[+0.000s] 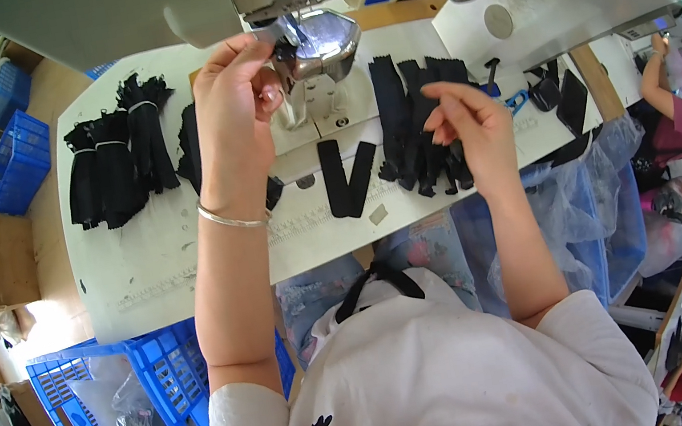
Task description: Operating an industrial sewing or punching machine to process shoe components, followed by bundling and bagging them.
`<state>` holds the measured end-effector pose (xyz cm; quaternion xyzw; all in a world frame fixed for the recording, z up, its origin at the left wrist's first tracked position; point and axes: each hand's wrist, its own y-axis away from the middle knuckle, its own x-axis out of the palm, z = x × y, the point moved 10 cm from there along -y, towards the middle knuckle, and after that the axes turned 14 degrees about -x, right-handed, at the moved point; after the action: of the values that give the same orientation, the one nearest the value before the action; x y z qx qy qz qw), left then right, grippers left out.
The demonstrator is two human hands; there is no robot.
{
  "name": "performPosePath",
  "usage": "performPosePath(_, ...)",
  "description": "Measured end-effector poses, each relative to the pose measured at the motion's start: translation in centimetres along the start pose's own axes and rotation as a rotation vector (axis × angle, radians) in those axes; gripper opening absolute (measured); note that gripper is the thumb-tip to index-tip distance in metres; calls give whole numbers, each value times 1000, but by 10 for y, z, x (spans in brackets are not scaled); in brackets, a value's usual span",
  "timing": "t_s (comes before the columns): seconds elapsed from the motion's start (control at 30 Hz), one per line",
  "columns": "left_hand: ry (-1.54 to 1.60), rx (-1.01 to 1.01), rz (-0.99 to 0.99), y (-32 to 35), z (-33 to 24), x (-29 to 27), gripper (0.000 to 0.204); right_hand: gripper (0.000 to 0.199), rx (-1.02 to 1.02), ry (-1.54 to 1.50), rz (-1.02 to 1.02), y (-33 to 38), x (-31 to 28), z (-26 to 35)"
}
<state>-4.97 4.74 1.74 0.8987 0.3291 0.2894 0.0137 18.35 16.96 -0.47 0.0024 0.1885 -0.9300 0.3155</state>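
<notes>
Left hand [236, 95] is up at the sewing machine [326, 39], thumb and index pinched close together, other fingers curled; can't tell if there's anything between the tips. Right hand [477, 122] is half open, fingers loosely bent, nothing gripped, over the black strips [393, 109]. Folded strip [337, 182] sits on the surface [127, 258] between the hands, a bit nearer you. Tied bundles [115, 165] lie left of the left hand, whose wrist partly blocks another black pile [190, 143].
</notes>
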Motion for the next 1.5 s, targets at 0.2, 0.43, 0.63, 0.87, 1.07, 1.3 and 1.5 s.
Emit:
performPosePath(0.2,-49,90,-64,9,-20,-7,6,19,-148,347,110,-3,0,-6)
performPosePath(0.43,-346,270,-368,69,-50,-85,17,32,-405,975,318,16,24,3)
performPosePath(0.63,-532,23,-548,84,18,-147,18,31,-346,1040,422,17,24,-9)
performPosePath(0.87,-859,458,-825,114,-6,-115,19,15,-441,821,199,6,-3,-3)
performPosePath(1.07,-852,442,-102,95,72,62,27,14,-298,793,10,-8,-22,8)
performPosePath(1.3,-1460,615,244,49,170,126,29,16,-178,-221,-324,-17,-62,5)
performPosePath(1.5,-1144,782,-83,80,106,116,21,11,-83,-140,-180,-2,-45,20)
